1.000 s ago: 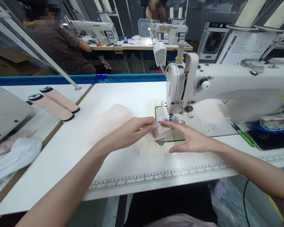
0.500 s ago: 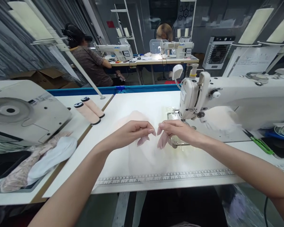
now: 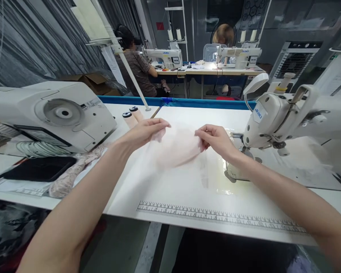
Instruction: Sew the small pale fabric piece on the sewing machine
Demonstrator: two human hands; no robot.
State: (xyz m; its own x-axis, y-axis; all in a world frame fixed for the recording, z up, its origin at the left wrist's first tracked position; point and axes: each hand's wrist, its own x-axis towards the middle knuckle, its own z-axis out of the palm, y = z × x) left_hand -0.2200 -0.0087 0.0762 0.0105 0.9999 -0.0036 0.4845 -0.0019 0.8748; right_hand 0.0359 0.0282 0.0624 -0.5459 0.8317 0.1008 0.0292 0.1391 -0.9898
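Note:
A thin, pale pink sheer fabric piece (image 3: 177, 149) is stretched in the air above the white sewing table (image 3: 187, 189). My left hand (image 3: 144, 132) pinches its left edge, fingers closed on it. My right hand (image 3: 214, 139) pinches its right edge. The fabric is blurred by motion. The white sewing machine (image 3: 287, 117) stands just right of my right hand, its needle area behind my wrist.
A second white machine (image 3: 53, 113) lies at the left, with lace fabric (image 3: 71, 174) and a black tray (image 3: 39, 168) before it. Two pink thread cones (image 3: 132, 116) lie behind my left hand. A printed ruler (image 3: 216, 218) runs along the table's front edge. People sit at machines far behind.
My hands have lifted the pink fabric away from the needle plate and pulled apart, spreading it to the left. The head camera has turned left.

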